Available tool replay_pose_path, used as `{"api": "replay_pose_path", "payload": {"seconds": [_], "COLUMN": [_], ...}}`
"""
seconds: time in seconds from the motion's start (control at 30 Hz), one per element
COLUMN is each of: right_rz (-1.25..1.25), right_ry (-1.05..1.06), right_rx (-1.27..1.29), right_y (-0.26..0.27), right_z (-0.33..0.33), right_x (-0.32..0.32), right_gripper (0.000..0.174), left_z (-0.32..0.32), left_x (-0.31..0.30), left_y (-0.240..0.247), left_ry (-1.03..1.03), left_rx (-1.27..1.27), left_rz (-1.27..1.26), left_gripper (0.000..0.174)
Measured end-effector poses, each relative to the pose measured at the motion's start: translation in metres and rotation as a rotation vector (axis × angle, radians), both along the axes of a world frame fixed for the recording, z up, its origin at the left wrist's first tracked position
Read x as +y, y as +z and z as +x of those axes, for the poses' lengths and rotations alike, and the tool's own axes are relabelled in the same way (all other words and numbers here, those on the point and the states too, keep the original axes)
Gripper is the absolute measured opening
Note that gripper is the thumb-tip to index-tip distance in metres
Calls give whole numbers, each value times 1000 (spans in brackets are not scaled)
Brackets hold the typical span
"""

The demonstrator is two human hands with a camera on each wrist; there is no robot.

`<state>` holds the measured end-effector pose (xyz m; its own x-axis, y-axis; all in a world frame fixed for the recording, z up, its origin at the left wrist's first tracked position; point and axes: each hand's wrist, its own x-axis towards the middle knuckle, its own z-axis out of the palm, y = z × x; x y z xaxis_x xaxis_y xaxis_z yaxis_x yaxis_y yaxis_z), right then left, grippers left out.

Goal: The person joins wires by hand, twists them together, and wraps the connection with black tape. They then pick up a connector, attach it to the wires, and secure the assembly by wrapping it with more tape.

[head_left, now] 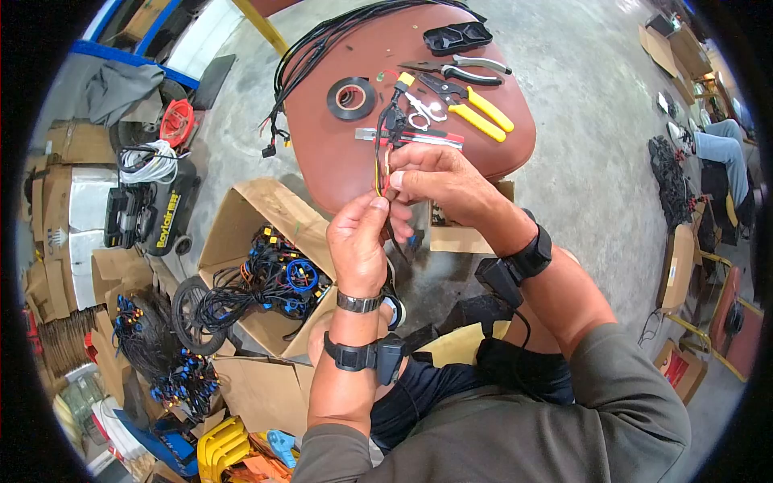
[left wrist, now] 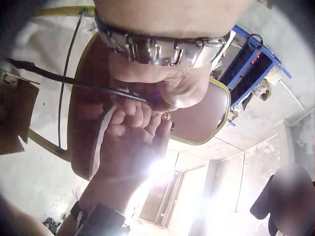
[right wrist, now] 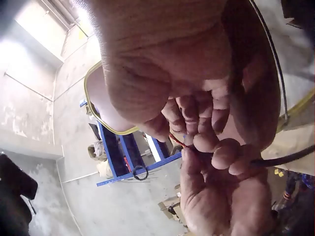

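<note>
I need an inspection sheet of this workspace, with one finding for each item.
Surface: brown seat, used as a worktop.
Job's things: thin wires, red and yellow among them, between both hands.
Clutter: tape, scissors, pliers, yellow-handled tool and knife, close together.
Grippers: left hand and right hand both pinch the wires.
Cables: black bundle along the far edge; tangled harnesses in the box.
Surroundings: concrete floor; seated person at far right.
</note>
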<state>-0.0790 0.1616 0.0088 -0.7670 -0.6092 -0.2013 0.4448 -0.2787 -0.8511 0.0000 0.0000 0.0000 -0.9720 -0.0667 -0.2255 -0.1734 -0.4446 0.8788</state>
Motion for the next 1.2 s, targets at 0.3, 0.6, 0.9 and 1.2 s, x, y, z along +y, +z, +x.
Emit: {"api": "replay_pose_path", "payload": {"seconds": [0.3, 0.6, 0.9, 1.2], "right_rz": [15, 145, 124, 75], "right_ry": [-69, -97, -102, -90], "right_rx": [171, 89, 124, 128], "right_y": [3, 5, 0, -5], "right_z": [1, 1, 5, 4], "right_x": [-7, -3, -8, -5], "right_gripper": [10, 10, 12, 9], "left_z": [3, 0, 0, 0], "left_x": [12, 14, 13, 15], "left_y": [7, 4, 1, 4], "left_ry": [99, 69, 137, 135], "left_rx": [42, 60, -19, -48], "left_rz": [-232, -203, -260, -222], "left_gripper": [19, 18, 10, 14]}}
